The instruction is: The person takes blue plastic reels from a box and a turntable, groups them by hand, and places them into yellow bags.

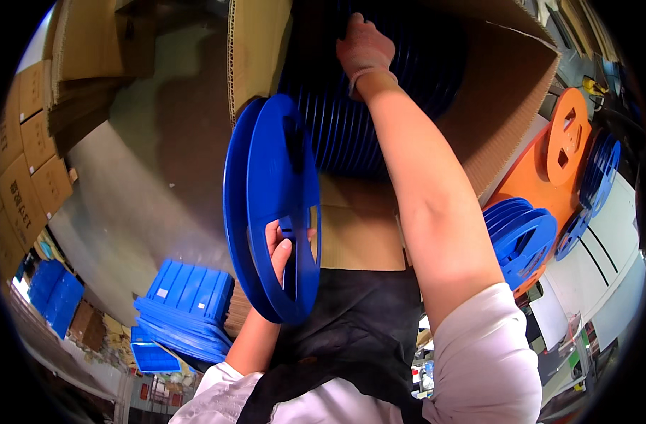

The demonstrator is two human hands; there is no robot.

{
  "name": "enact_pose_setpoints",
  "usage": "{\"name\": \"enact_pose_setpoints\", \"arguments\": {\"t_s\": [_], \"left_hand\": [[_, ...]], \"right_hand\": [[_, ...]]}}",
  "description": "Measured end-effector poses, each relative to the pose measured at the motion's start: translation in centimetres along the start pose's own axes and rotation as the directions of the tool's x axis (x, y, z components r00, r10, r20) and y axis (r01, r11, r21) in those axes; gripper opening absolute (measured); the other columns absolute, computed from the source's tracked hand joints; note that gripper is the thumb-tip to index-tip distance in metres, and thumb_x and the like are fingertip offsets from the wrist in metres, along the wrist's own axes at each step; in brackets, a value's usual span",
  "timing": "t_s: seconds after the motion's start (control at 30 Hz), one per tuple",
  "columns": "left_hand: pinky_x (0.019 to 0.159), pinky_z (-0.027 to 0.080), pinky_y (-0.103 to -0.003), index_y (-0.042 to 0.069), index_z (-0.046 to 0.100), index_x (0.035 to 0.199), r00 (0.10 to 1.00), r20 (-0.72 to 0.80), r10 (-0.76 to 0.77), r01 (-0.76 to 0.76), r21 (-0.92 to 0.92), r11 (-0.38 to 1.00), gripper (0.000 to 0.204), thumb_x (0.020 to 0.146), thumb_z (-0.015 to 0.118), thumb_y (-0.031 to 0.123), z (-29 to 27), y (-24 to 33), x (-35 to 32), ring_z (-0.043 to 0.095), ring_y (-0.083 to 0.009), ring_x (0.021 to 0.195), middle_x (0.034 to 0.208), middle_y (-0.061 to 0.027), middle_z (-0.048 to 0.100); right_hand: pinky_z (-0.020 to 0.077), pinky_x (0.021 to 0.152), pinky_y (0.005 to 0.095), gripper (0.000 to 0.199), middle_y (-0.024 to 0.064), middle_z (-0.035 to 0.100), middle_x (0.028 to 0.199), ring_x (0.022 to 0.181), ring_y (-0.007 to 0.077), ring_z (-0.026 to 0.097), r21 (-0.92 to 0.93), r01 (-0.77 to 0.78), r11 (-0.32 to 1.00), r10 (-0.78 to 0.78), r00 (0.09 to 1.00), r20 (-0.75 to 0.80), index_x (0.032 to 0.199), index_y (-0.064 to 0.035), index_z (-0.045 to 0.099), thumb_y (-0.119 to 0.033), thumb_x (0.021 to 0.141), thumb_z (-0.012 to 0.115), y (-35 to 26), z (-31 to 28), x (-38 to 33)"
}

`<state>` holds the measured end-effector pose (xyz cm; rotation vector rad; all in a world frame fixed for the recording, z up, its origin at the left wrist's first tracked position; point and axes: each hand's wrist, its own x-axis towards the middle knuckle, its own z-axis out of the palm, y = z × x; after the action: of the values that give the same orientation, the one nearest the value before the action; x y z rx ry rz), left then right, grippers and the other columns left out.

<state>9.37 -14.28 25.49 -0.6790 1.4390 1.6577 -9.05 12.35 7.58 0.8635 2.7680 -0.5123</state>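
1. Two flat blue plastic reels (270,208), round with cut-out hubs, stand on edge in front of the person's chest, gripped by the left hand (280,249) through the hub opening.
2. Right hand (364,48), gloved, grasps the ribbed row of blue reels (351,131) inside the corrugated cardboard box (510,92).
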Motion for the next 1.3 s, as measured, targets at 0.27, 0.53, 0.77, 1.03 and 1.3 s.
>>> {"name": "enact_pose_setpoints", "arguments": {"t_s": [0.27, 0.53, 0.77, 1.03, 1.3], "left_hand": [[0.088, 0.05, -0.032, 0.008, 0.034, 0.14, 0.999, -0.023, 0.04, -0.041, -0.051, 0.998, 0.061, 0.09, 0.054, 0.034, 0.1, 0.5, -1.0, 0.057, -0.0217, 0.108, 0.118, -0.0164, 0.058], [0.09, 0.048, -0.033, 0.007, 0.038, 0.136, 0.999, -0.044, -0.002, -0.001, -0.073, 0.997, 0.057, 0.09, 0.054, 0.037, 0.0, 1.0, -1.3, 0.057, -0.022, 0.109, 0.116, -0.0161, 0.059], [0.091, 0.047, -0.034, 0.004, 0.03, 0.145, 0.975, 0.08, 0.209, -0.209, -0.015, 0.978, 0.067, 0.09, 0.054, 0.035, 0.4, 2.1, 4.3, 0.056, -0.0246, 0.112, 0.125, -0.0174, 0.054], [0.09, 0.049, -0.037, -0.001, 0.036, 0.142, 0.912, 0.158, 0.379, -0.395, 0.081, 0.915, 0.061, 0.09, 0.053, 0.027, 3.7, 6.3, 11.9, 0.062, -0.0275, 0.105, 0.128, -0.0185, 0.055], [0.087, 0.05, -0.033, 0.003, 0.041, 0.14, 0.936, 0.169, 0.31, -0.336, 0.153, 0.93, 0.062, 0.089, 0.062, 0.03, 3.6, 7.5, 12.3, 0.059, -0.0166, 0.099, 0.128, -0.0084, 0.055]], "right_hand": [[0.0488, 0.063, 0.0256, 0.028, 0.0028, 0.061, 0.085, 0.071, 0.0134, 0.06, 0.821, 0.007, 0.571, 0.221, 0.962, -0.162, 0.105, -0.0082, 0.055, -0.007, 0.081, 0.068, -0.6, -11.3, -15.7], [0.0351, 0.048, 0.0182, 0.021, -0.003, 0.052, 0.068, 0.054, 0.0017, 0.046, 0.743, 0.067, 0.666, 0.348, 0.853, -0.389, 0.098, -0.0057, 0.056, 0.001, 0.081, 0.067, -0.5, -14.3, -18.3], [0.0382, 0.05, 0.0204, 0.019, 0.0034, 0.044, 0.062, 0.05, 0.0104, 0.038, 0.661, 0.077, 0.747, 0.312, 0.837, -0.45, 0.09, -0.0062, 0.056, 0.004, 0.076, 0.064, -0.7, -9.1, -17.1], [0.0463, 0.054, 0.0248, 0.045, 0.0078, 0.061, 0.086, 0.062, 0.0135, 0.056, 0.87, -0.045, 0.491, 0.298, 0.947, -0.119, 0.121, -0.0086, 0.053, -0.01, 0.079, 0.071, 1.1, -4.3, -16.1], [0.0366, 0.052, 0.0176, 0.051, 0.0013, 0.058, 0.09, 0.066, 0.004, 0.046, 0.969, -0.179, 0.173, 0.375, 0.921, 0.103, 0.135, -0.0055, 0.043, -0.008, 0.088, 0.063, 7.0, -6.6, -21.4]]}}
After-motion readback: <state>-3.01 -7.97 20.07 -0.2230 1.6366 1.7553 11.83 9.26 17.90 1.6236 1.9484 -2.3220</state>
